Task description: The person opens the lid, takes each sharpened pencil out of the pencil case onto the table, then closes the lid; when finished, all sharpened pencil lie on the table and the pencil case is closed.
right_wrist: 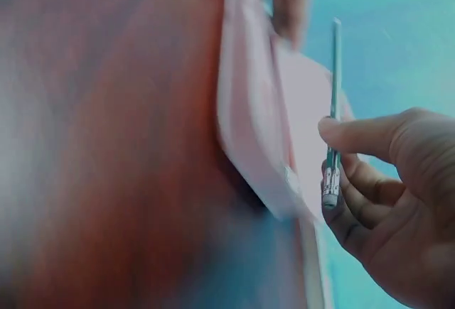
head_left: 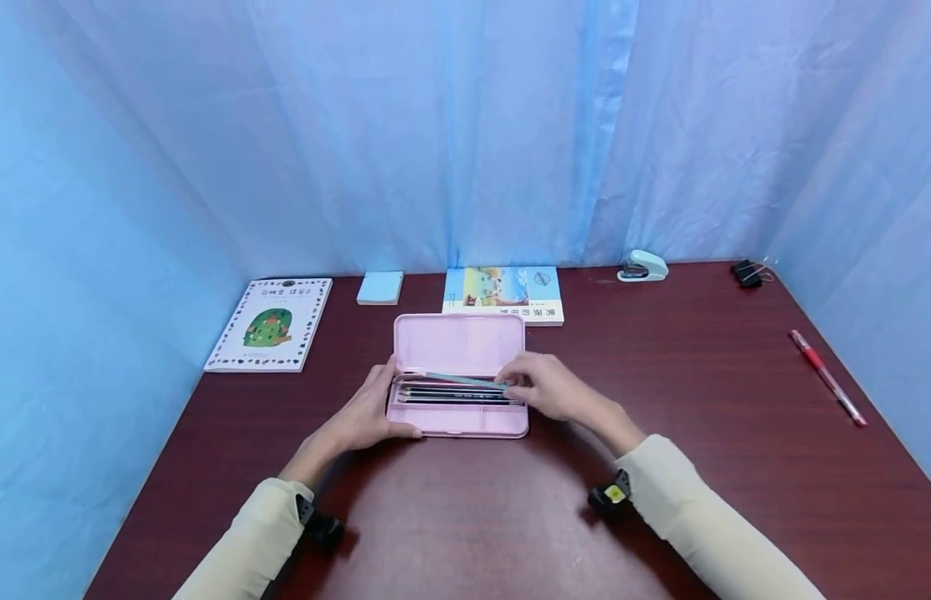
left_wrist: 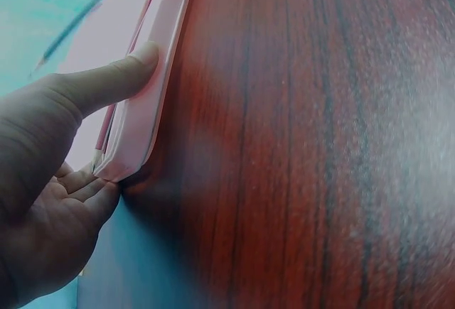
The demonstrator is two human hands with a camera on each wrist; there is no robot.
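Your left hand (head_left: 363, 417) braces the left end of the open, shallow pink pencil case (head_left: 442, 422), which lies on the glossy red-brown wooden table (head_left: 495, 517) with its lid raised at the back. The grip spans wide: your thumb lies along the front wall, while your fingers wrap the left end. That forearm angles in from the lower left, its cream sleeve (head_left: 243, 537) ending short of the wrist.

Your right hand (head_left: 548, 387) reaches in from the lower right, wrist bent so the fingers point left over the case's right end. Its grip is narrow, thumb against fingers, pinching the slim green pencil (right_wrist: 336, 74) close to its metal-banded eraser end, which pokes out past your thumb. The pencil's far end points left, along the case's hinge side, above the row of dark wooden pencils (head_left: 450, 396) lying lengthwise in the tray; you cannot tell from these views whether it touches anything there.
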